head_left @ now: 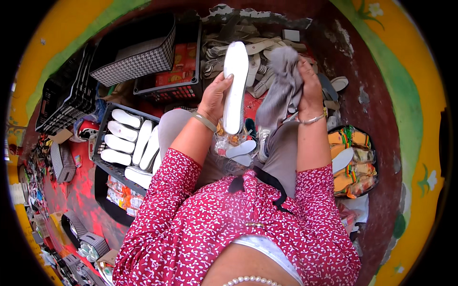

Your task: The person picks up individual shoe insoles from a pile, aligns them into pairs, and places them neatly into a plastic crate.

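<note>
My left hand [217, 94] is closed round the edge of a white shoe insole [236, 81], its thumb lying on the face. The insole is held upright in front of me, toe end up. To its right, my right hand [310, 85] grips a crumpled grey cloth [280, 86], which hangs down and is blurred at its top. Cloth and insole are apart. Between my knees lie some light grey insoles [241, 149] and small wrapped bits.
At left, a dark crate [107, 151] holds several white insoles. Behind are a checkered basket [138, 63] and a black crate [193, 86] with red boxes. A heap of soles [260, 45] lies ahead. On the right stands a container of orange packaged insoles [350, 183], near the dark red wall [377, 119].
</note>
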`<move>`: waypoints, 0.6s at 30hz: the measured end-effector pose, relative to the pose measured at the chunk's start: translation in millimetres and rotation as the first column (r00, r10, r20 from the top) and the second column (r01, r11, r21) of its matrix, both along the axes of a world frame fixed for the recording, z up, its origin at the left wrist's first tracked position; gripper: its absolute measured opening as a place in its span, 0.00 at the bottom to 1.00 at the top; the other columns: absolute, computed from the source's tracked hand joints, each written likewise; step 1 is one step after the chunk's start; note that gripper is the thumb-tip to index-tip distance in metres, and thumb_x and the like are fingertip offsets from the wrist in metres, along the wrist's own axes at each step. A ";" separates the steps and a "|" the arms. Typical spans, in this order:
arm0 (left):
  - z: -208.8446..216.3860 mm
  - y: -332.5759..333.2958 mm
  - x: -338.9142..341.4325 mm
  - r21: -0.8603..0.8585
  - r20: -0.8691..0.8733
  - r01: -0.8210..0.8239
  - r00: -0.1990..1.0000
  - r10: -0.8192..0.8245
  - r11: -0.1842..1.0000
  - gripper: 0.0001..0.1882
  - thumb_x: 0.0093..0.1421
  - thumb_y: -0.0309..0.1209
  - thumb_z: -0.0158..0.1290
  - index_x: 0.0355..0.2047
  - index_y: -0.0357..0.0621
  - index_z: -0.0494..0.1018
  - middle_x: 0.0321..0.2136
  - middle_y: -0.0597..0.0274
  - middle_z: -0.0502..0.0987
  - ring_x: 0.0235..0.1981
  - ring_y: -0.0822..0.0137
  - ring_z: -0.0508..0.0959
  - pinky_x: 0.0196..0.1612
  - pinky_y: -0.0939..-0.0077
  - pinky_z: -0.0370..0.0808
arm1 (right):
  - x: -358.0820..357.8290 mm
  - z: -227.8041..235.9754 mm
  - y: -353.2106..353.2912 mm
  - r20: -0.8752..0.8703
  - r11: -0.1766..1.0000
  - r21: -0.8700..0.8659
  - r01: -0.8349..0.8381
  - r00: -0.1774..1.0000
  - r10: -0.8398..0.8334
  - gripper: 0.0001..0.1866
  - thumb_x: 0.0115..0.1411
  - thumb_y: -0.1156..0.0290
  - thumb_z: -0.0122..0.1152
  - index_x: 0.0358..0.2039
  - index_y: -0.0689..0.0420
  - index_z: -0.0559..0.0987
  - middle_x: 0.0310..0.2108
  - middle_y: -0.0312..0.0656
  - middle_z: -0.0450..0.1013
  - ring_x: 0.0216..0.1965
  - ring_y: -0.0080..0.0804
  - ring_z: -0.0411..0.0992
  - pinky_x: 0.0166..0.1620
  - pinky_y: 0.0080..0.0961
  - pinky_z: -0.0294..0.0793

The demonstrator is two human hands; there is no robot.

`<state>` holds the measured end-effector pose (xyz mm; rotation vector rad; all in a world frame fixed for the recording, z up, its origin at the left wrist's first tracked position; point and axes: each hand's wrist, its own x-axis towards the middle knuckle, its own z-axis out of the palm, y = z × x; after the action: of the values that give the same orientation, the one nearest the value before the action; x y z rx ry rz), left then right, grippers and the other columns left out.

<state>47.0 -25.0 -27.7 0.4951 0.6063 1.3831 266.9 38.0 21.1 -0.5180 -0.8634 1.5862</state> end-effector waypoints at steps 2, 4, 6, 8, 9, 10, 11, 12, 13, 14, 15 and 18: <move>-1.2 -2.2 0.6 0.002 0.010 0.075 0.997 -0.075 0.997 0.12 0.62 0.32 0.45 0.45 0.43 0.66 0.26 0.66 0.74 0.22 0.73 0.73 0.24 0.81 0.73 | -5.7 6.0 13.4 -0.042 0.999 0.012 0.038 0.998 -0.037 0.12 0.59 0.74 0.52 0.43 0.63 0.73 0.39 0.41 0.74 0.39 0.28 0.73 0.42 0.24 0.74; -11.7 -2.9 -1.1 0.069 0.059 0.183 0.981 -0.187 0.981 0.14 0.63 0.35 0.43 0.47 0.44 0.66 0.25 0.66 0.73 0.21 0.74 0.73 0.24 0.80 0.73 | -18.3 16.1 16.7 -0.049 1.000 0.012 0.028 0.998 -0.028 0.13 0.58 0.75 0.54 0.44 0.63 0.73 0.37 0.39 0.74 0.35 0.26 0.74 0.39 0.19 0.75; -14.2 -6.3 4.7 0.027 0.068 0.206 0.976 -0.207 0.978 0.13 0.64 0.35 0.43 0.45 0.44 0.66 0.23 0.67 0.72 0.19 0.74 0.72 0.21 0.82 0.71 | -34.0 16.9 19.3 0.019 0.997 0.033 -0.064 0.998 0.063 0.12 0.58 0.75 0.54 0.44 0.62 0.74 0.36 0.38 0.75 0.34 0.24 0.73 0.37 0.17 0.74; -8.3 -10.2 10.0 -0.001 0.080 0.209 0.975 -0.208 0.978 0.12 0.64 0.35 0.42 0.44 0.43 0.66 0.23 0.67 0.72 0.19 0.74 0.71 0.20 0.83 0.70 | -56.0 17.0 18.3 0.127 0.995 0.046 -0.085 0.989 0.079 0.11 0.58 0.76 0.55 0.42 0.61 0.75 0.34 0.36 0.74 0.32 0.20 0.72 0.37 0.15 0.73; -6.0 -11.5 11.5 -0.011 0.081 0.197 0.977 -0.196 0.980 0.12 0.64 0.35 0.42 0.44 0.43 0.66 0.23 0.67 0.72 0.19 0.74 0.71 0.20 0.83 0.70 | -66.1 12.9 16.4 0.162 0.992 0.077 -0.098 0.983 0.084 0.11 0.57 0.76 0.55 0.42 0.61 0.75 0.33 0.36 0.74 0.32 0.20 0.72 0.37 0.15 0.72; -4.5 -12.0 12.2 -0.020 0.083 0.187 0.979 -0.184 0.982 0.12 0.64 0.35 0.42 0.44 0.43 0.66 0.22 0.66 0.72 0.19 0.74 0.71 0.20 0.83 0.70 | -74.4 5.7 15.1 0.199 0.988 0.107 -0.110 0.976 0.087 0.10 0.57 0.76 0.55 0.41 0.61 0.75 0.33 0.35 0.74 0.32 0.19 0.71 0.37 0.14 0.72; -5.9 -11.1 11.6 -0.004 0.078 0.186 0.980 -0.185 0.983 0.12 0.63 0.35 0.43 0.44 0.43 0.66 0.24 0.66 0.72 0.19 0.74 0.72 0.20 0.84 0.70 | -79.3 2.0 14.2 0.235 0.983 0.136 -0.122 0.968 0.088 0.10 0.57 0.76 0.55 0.40 0.61 0.75 0.33 0.35 0.74 0.32 0.18 0.71 0.37 0.13 0.71; -10.5 -10.6 9.4 0.009 0.074 0.179 0.981 -0.179 0.984 0.13 0.63 0.35 0.43 0.44 0.43 0.65 0.26 0.66 0.73 0.20 0.75 0.72 0.20 0.85 0.70 | -82.5 0.9 10.4 0.252 0.985 0.139 -0.106 0.965 0.068 0.10 0.57 0.77 0.55 0.41 0.61 0.76 0.35 0.35 0.73 0.35 0.18 0.70 0.40 0.15 0.70; -14.8 -9.5 7.2 0.023 0.070 0.173 0.982 -0.174 0.985 0.13 0.63 0.35 0.44 0.45 0.43 0.65 0.27 0.66 0.73 0.20 0.75 0.72 0.20 0.87 0.70 | -85.1 -2.4 8.5 0.334 0.973 0.226 -0.049 0.942 -0.030 0.10 0.57 0.77 0.55 0.40 0.61 0.76 0.35 0.34 0.73 0.35 0.18 0.69 0.40 0.14 0.69; -18.7 -7.6 5.4 0.026 0.082 0.140 0.987 -0.141 0.990 0.13 0.63 0.34 0.43 0.45 0.42 0.65 0.30 0.64 0.73 0.24 0.74 0.74 0.24 0.85 0.72 | -87.5 -7.6 7.3 0.403 0.949 0.316 0.000 0.905 -0.134 0.09 0.56 0.78 0.55 0.39 0.60 0.76 0.35 0.34 0.73 0.35 0.18 0.69 0.41 0.14 0.68; -20.9 -6.0 4.6 0.026 0.095 0.103 0.990 -0.105 0.994 0.14 0.63 0.33 0.43 0.46 0.41 0.65 0.32 0.63 0.74 0.27 0.72 0.75 0.28 0.83 0.74 | -91.4 -8.1 3.1 0.460 0.914 0.405 0.036 0.856 -0.237 0.09 0.56 0.78 0.55 0.38 0.60 0.77 0.35 0.33 0.73 0.35 0.18 0.69 0.41 0.14 0.68; -19.7 -2.6 2.6 0.047 0.159 -0.007 0.987 0.000 0.999 0.13 0.62 0.31 0.42 0.46 0.40 0.65 0.36 0.61 0.74 0.34 0.69 0.76 0.38 0.76 0.75 | -101.6 -9.9 -19.2 0.530 0.773 0.634 0.030 0.711 -0.463 0.07 0.53 0.79 0.57 0.34 0.61 0.78 0.35 0.36 0.71 0.36 0.21 0.68 0.41 0.16 0.67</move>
<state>49.5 -27.6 -47.4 0.4166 0.4454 1.4276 165.4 18.8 11.2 -0.7259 -1.6802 0.7561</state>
